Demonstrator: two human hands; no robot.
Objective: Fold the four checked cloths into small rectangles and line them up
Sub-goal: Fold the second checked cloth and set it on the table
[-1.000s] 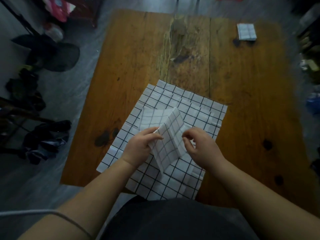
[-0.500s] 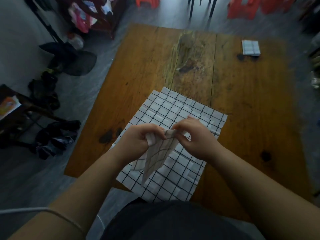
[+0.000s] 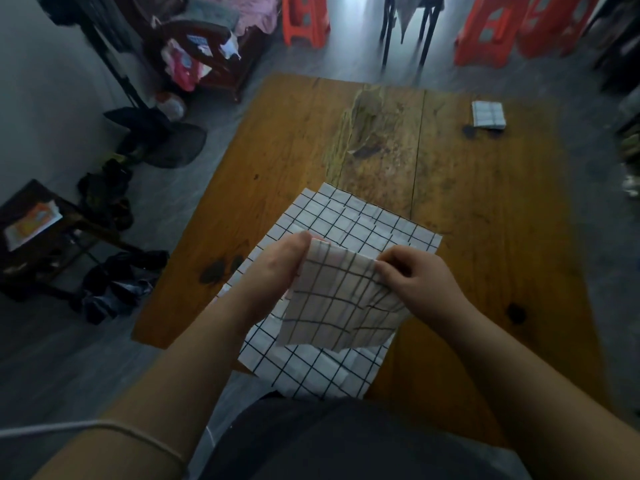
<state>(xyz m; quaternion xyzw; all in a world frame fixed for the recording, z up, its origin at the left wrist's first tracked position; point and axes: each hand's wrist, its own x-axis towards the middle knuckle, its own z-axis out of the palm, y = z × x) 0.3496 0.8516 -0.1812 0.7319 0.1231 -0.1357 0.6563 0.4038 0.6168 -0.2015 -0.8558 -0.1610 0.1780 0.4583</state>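
Your left hand (image 3: 277, 268) pinches the raised checked cloth (image 3: 341, 303) at its left top corner; your right hand (image 3: 420, 284) grips the right edge. Beneath, seemingly stacked flat cloths (image 3: 349, 223) cover the table (image 3: 485, 209); a folded cloth (image 3: 488, 114) sits far right.

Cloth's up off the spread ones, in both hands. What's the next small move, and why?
Probably bring the two pinched corners together, folding the held cloth in half: the left hand and right hand pinch its top edge above the spread cloths, and it looks much larger than the folded rectangle at the far right of the table.
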